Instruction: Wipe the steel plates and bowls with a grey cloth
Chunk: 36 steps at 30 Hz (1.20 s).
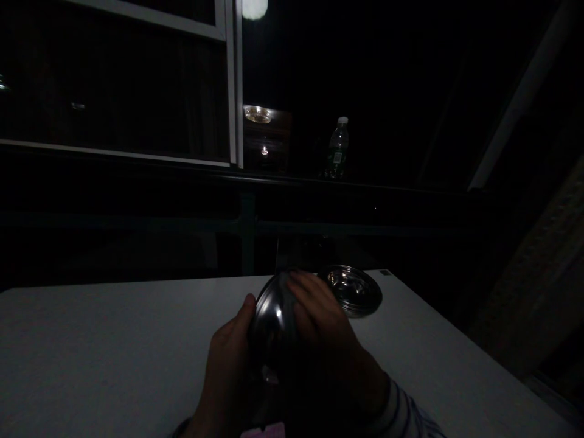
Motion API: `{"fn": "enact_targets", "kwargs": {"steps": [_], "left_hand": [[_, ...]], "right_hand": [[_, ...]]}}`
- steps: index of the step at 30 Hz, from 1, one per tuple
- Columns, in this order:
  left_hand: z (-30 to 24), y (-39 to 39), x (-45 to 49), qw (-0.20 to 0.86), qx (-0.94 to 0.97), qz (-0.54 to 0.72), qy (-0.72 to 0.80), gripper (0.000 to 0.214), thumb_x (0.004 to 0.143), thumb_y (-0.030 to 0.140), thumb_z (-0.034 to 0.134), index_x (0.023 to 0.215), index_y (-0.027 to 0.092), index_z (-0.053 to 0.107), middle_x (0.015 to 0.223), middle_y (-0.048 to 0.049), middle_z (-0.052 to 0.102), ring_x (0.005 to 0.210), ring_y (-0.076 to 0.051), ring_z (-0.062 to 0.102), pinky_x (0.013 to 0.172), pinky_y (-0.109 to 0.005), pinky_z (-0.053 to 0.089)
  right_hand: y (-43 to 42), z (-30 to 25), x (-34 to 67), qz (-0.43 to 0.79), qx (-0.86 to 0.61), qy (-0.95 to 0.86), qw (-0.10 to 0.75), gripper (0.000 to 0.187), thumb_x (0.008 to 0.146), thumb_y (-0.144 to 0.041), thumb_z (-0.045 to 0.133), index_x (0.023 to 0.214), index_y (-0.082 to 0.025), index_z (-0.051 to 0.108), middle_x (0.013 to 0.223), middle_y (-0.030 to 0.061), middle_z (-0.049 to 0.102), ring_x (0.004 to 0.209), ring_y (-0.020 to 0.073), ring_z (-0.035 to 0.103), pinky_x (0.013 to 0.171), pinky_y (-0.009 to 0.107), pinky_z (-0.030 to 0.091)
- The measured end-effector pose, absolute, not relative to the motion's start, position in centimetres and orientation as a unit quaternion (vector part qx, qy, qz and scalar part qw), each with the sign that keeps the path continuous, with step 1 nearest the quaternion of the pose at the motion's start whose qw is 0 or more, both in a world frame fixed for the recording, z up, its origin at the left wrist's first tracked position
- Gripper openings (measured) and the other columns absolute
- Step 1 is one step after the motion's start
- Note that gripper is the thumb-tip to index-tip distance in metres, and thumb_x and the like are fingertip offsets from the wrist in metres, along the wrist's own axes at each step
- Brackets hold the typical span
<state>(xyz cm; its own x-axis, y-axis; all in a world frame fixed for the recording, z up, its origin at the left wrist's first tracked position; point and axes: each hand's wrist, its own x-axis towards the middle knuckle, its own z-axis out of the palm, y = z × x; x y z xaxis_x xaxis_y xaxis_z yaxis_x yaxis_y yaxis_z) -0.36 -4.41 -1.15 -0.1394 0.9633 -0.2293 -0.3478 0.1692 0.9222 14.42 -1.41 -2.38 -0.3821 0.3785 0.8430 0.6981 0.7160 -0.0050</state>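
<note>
A shiny metal bowl (269,316) is tilted on its side above the table, its rounded outside facing me. My left hand (230,340) grips it by the left rim, with the thumb up along the edge. Across the right side of the bowl lies my right hand (323,316), its fingers together and bent over the surface. Under those fingertips shows a dim grey, cloth-like patch (286,292); most of it is hidden by the hand. Behind my right hand, more metal bowls (353,289), seemingly stacked, stand upright on the table.
The white table (137,340) spans the foreground, its right edge slanting away. Beyond it, a plastic bottle (337,149) with a white cap stands on a dark ledge by a window frame (235,85). A pink object (264,431) shows at the bottom edge. The room is very dark.
</note>
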Motion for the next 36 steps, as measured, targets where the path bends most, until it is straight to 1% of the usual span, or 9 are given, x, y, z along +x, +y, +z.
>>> {"fn": "enact_targets", "kwargs": {"steps": [3,7,11,13,19,24,28,32,36], "left_hand": [[-1.1,-4.6,-0.4,0.582,0.321,0.537,0.520,0.047,0.062,0.062,0.058,0.053,0.016,0.056,0.046,-0.0011,0.056,0.045,-0.017,0.052,0.045,-0.029,0.041],[-0.8,-4.1,-0.7,0.583,0.308,0.579,0.479,0.038,0.063,0.053,0.063,0.058,0.016,0.059,0.050,0.0014,0.058,0.048,-0.014,0.052,0.048,-0.025,0.041],[-0.5,-3.7,-0.8,0.597,0.266,0.601,0.461,0.035,0.066,0.049,0.063,0.056,0.017,0.056,0.045,0.0042,0.054,0.044,-0.011,0.048,0.046,-0.023,0.039],[-0.6,-3.8,-0.8,0.596,0.282,0.594,0.462,0.035,0.067,0.050,0.061,0.056,0.017,0.056,0.045,0.0041,0.054,0.044,-0.012,0.047,0.046,-0.024,0.039],[-1.1,-4.2,-0.8,0.509,0.388,0.565,0.520,0.041,0.067,0.055,0.057,0.051,0.018,0.056,0.043,0.0020,0.053,0.046,-0.014,0.047,0.048,-0.026,0.039],[-0.7,-4.0,-0.7,0.493,0.355,0.581,0.541,0.037,0.065,0.054,0.057,0.053,0.019,0.056,0.043,0.0026,0.052,0.043,-0.014,0.046,0.043,-0.025,0.036],[-0.2,-4.4,-0.3,0.505,0.347,0.575,0.542,0.039,0.061,0.054,0.059,0.046,0.020,0.049,0.040,0.0039,0.047,0.039,-0.012,0.041,0.040,-0.024,0.034],[0.1,-4.9,-0.1,0.514,0.366,0.580,0.515,0.042,0.060,0.053,0.061,0.043,0.018,0.045,0.040,0.0043,0.043,0.039,-0.009,0.038,0.039,-0.021,0.032],[0.2,-5.0,-0.1,0.525,0.370,0.580,0.501,0.042,0.065,0.052,0.059,0.044,0.018,0.046,0.040,0.0035,0.044,0.039,-0.010,0.039,0.038,-0.022,0.032]], "right_hand": [[-1.0,-2.1,15.3,-0.132,-0.394,-0.794,0.444,0.034,0.092,-0.019,0.032,0.121,-0.014,0.050,0.118,0.0097,0.057,0.113,0.0179,0.050,0.094,0.039,0.046],[-1.6,-3.7,13.0,-0.230,-0.282,-0.826,0.430,0.030,0.089,-0.022,0.041,0.113,-0.011,0.055,0.118,0.0118,0.057,0.115,0.0223,0.047,0.098,0.041,0.042],[-2.9,-5.0,10.3,-0.267,-0.253,-0.835,0.410,0.028,0.090,-0.020,0.040,0.113,-0.012,0.054,0.113,0.0044,0.061,0.116,0.0173,0.046,0.103,0.034,0.038],[-2.9,-4.7,10.5,-0.265,-0.261,-0.838,0.400,0.029,0.090,-0.022,0.041,0.114,-0.014,0.053,0.113,0.0034,0.061,0.115,0.0169,0.046,0.102,0.035,0.039],[-1.4,-4.2,12.3,-0.262,-0.296,-0.804,0.444,0.031,0.088,-0.023,0.041,0.112,-0.009,0.054,0.118,0.0150,0.056,0.118,0.0247,0.044,0.092,0.041,0.047],[-2.3,-5.7,10.5,-0.280,-0.275,-0.812,0.432,0.032,0.087,-0.023,0.045,0.116,-0.012,0.052,0.115,0.0084,0.058,0.121,0.0209,0.040,0.102,0.039,0.038],[-2.0,-5.2,11.3,-0.291,-0.281,-0.799,0.444,0.034,0.085,-0.024,0.048,0.117,-0.013,0.051,0.118,0.0106,0.057,0.122,0.0231,0.040,0.099,0.043,0.039],[-1.1,-3.6,13.8,-0.206,-0.321,-0.801,0.462,0.037,0.088,-0.024,0.039,0.122,-0.012,0.047,0.125,0.0140,0.051,0.122,0.0234,0.040,0.097,0.045,0.041],[-1.0,-2.8,15.0,-0.095,-0.403,-0.779,0.472,0.038,0.090,-0.022,0.033,0.125,-0.015,0.045,0.125,0.0109,0.052,0.118,0.0189,0.045,0.097,0.041,0.042]]}}
